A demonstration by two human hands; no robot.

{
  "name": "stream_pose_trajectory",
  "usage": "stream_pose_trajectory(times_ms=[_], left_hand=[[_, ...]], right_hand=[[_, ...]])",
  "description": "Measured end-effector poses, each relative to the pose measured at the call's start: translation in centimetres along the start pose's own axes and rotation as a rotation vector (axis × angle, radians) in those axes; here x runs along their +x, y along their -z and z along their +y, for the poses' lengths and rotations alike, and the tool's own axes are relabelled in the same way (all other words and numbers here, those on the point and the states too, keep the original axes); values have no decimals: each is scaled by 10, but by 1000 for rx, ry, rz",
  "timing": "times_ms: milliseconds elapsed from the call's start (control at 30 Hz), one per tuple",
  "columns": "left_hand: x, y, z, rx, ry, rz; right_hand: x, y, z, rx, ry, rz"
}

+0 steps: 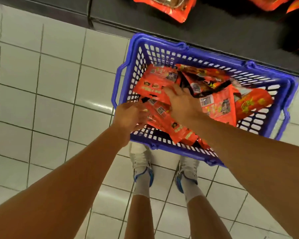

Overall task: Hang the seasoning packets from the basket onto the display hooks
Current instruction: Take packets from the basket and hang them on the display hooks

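Both hands are down in the blue plastic basket [162, 54] right now. The left hand [129, 116] is at the near-left corner, fingers curled in around the edge of a red packet [164, 116] that lies slanted toward the near wall, so it looks like it's pinching that one. The right hand [181, 100] is spread flat, palm down, on top of the pile, fingers loosely open and pressing on the packets rather than closed around any of them.

The seasoning packets [219, 104] are all still in the basket, a messy overlapping heap of orange-red pouches with black trim, some tilted up against each other. There's yellow print and small picture panels on them, plus a white barcode-type patch on one, but it's too blurry to read any of it.

The basket sits on a floor of pale square tiles [55, 83] with dark grout, its far side right against the dark base of a shelf unit [214, 31]. More red pouches [173, 7] show at the far edge up top. The person's white sneakers [141, 163] with blue trim are just near of the basket.
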State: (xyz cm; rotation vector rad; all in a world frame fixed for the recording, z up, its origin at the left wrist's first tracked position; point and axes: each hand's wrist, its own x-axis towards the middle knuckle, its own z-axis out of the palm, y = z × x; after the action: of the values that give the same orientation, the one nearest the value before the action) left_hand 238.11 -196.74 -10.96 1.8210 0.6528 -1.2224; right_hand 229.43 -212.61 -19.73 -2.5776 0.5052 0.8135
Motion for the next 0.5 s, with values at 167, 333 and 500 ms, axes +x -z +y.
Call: stream_pose_trajectory(times_ms=[167,333,500], left_hand=[[1,12,-10,99,-26,3],[-14,9,5,193,-182,-48],[-18,3,16,364,-357,-208]], right_hand=[[-1,5,-2,150,-11,171],[-41,53,9,671,-3,108],[-84,102,26,1310,-24,-243]])
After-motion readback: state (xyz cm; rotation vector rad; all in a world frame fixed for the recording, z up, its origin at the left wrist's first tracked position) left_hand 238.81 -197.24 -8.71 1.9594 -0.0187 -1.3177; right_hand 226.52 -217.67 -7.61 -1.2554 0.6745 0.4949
